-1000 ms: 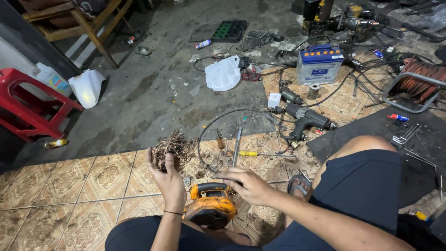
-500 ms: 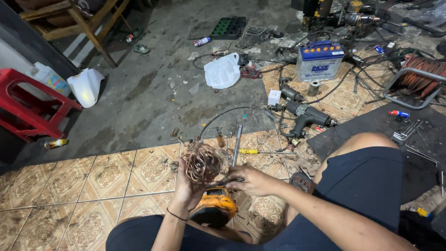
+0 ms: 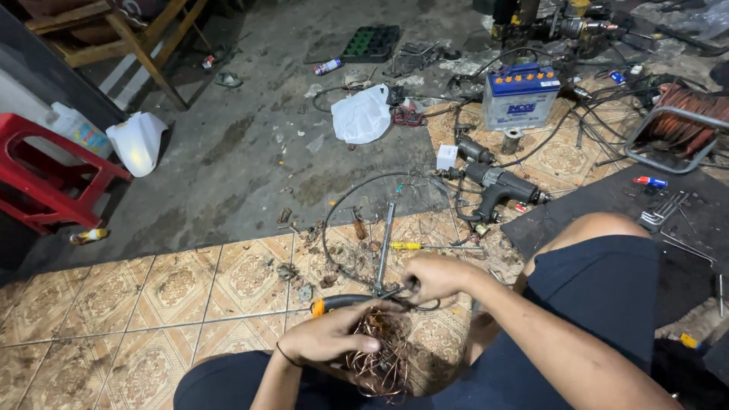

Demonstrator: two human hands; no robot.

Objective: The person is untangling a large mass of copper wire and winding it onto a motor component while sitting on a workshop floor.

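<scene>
Copper wire tangle [image 3: 377,351], one: held low in the lap, just above the tiled floor [image 3: 152,304]. Likely light for its bulk, springy, loose strands prone to snagging and shedding; ends probably sharp. Best taken by cupping the whole mass from the side, not by single strands.

Left hand [image 3: 328,339], one: fingers curled over the tangle's upper left, gripping it.

Right hand [image 3: 434,275], one: clenched around a thin dark tool or wire end just above the tangle; exact item hard to make out, possibly pliers.

Orange-tipped black handle [image 3: 342,302], one: lying between the hands, touching or just behind the tangle.

Yellow-handled screwdriver [image 3: 421,246], one: on the tiles beyond the right hand.

Power drills [image 3: 497,186], two, dark: near each other further out.

Battery [image 3: 521,95], one, white case with blue top: well apart.

White plastic bag [image 3: 363,114], one. Red stool [image 3: 45,175], one, at left.
</scene>
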